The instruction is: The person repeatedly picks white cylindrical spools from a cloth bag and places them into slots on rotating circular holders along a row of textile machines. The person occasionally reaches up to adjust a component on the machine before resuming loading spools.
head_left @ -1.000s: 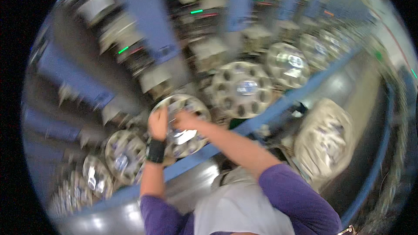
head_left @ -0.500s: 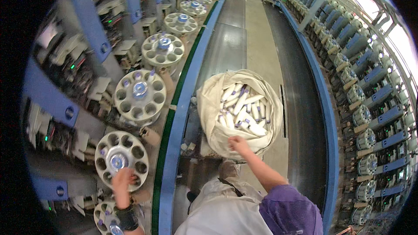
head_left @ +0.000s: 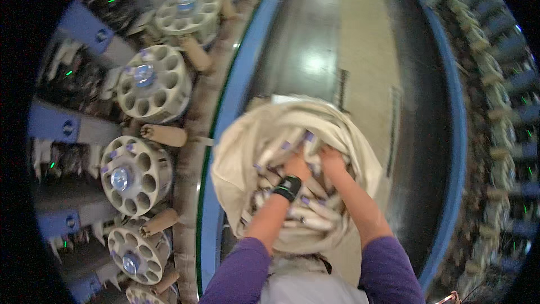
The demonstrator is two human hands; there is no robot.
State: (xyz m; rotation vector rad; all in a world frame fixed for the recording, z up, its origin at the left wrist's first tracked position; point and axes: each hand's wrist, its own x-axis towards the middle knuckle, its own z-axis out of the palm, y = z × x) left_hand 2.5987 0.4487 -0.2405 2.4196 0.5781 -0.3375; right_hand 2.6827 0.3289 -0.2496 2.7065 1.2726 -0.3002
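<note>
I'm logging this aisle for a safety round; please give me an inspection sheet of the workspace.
Surface: pale floor strip between dark strips.
Job's things: white bobbins with purple ends, jumbled in an open cloth bag.
Clutter: brown tubes beside round holders.
Hands: left hand and right hand inside the bag among the bobbins; grip too blurred to tell.
Cables: nothing seen.
Surroundings: machine rows on both sides, along blue rails.

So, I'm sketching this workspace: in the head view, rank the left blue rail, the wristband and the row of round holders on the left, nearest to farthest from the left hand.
1. Wristband: on the wrist, right behind the left hand.
2. Left blue rail: to the left, past the cloth bag.
3. Row of round holders: farther left, beyond the rail.
</note>
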